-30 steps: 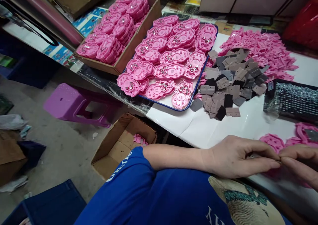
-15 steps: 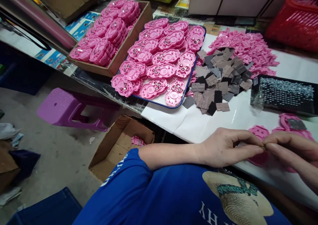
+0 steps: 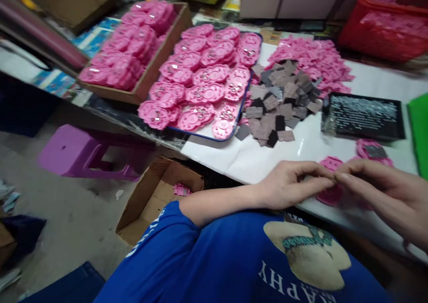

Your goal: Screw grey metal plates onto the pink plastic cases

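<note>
On my feed the left hand (image 3: 294, 182) and right hand (image 3: 384, 187) meet at the tips over the near edge of the worktop (image 3: 230, 156). On each, thumb and forefinger come together towards the other hand; whether they are closed on something small, I cannot tell, since the tips hide it and the view is blurred. A pink shell (image 3: 330, 162) shows on both sides of the fingertips, though I cannot say whether it is one piece or two. Just beyond the right hand lies another shell (image 3: 360, 147), with a grey plate (image 3: 375, 152) on it.

For this fingertip work, I would keep the pinch light and let one hand steady while the other does the fine turning. I would hold the wrists low and the tips above the worktop, so that anything dropped lands on the white surface and not past the edge. The right knuckles sit near that plate; I would lift rather than slide there, as it could get nudged askew. The screw tray (image 3: 364, 116) and the plate pile (image 3: 284, 98) stand clear of the fingers; I would reach over the shells without brushing them.
</note>
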`<action>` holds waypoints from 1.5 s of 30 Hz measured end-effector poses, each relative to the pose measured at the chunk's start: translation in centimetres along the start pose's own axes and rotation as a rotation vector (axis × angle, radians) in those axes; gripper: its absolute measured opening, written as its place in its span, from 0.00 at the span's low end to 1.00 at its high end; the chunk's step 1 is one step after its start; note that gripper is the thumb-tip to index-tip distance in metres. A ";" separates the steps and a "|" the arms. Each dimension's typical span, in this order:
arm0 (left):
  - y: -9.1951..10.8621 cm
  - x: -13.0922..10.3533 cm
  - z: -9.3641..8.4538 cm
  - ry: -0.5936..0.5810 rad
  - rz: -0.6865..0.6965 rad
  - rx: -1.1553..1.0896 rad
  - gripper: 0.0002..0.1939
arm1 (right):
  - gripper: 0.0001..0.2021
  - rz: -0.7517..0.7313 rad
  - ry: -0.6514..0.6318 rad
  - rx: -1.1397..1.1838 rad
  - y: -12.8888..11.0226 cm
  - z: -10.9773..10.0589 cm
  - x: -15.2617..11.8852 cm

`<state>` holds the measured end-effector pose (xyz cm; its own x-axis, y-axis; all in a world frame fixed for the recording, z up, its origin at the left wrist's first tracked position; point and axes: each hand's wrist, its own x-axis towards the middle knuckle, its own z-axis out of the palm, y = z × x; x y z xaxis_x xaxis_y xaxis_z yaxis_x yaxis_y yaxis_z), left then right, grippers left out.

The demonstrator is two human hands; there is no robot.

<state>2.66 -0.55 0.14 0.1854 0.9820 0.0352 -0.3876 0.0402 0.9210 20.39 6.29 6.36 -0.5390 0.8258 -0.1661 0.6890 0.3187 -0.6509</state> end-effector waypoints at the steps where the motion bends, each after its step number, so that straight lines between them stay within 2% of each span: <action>1: 0.1 0.0 0.0 -0.007 -0.060 -0.004 0.14 | 0.24 -0.003 -0.021 0.041 -0.4 -0.1 0.1; 6: 0.1 0.1 -0.2 0.029 -0.184 -0.018 0.15 | 0.18 0.029 -0.055 0.149 -0.6 -0.3 0.5; 15: 0.9 0.5 0.3 0.044 -0.181 -0.004 0.13 | 0.14 0.002 -0.006 0.159 -0.2 -0.2 0.0; 22: 0.6 0.6 0.2 0.068 -0.198 0.033 0.14 | 0.14 -0.038 -0.003 0.212 0.1 -0.3 -0.2; 26: 0.4 0.5 0.0 0.088 -0.211 0.034 0.14 | 0.13 -0.008 0.038 0.266 0.2 -0.5 -0.4; 34: 0.3 0.7 0.1 0.094 -0.211 0.034 0.16 | 0.13 -0.015 0.056 0.235 0.5 -0.4 -0.3; 40: 0.3 0.4 0.6 0.055 -0.184 0.022 0.21 | 0.21 -0.005 0.014 0.193 0.4 -0.5 -0.3; 43: -0.1 0.3 0.6 0.032 -0.142 0.024 0.23 | 0.22 0.048 -0.011 0.147 0.6 -0.7 -0.1; 45: -0.4 0.3 0.5 0.033 -0.071 0.038 0.21 | 0.23 0.071 -0.027 0.140 1.1 -0.7 0.1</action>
<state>3.32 -0.33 -0.06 0.1806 0.9826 -0.0427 -0.3404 0.1032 0.9346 21.45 7.09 6.14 -0.5053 0.8307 -0.2337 0.6524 0.1905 -0.7336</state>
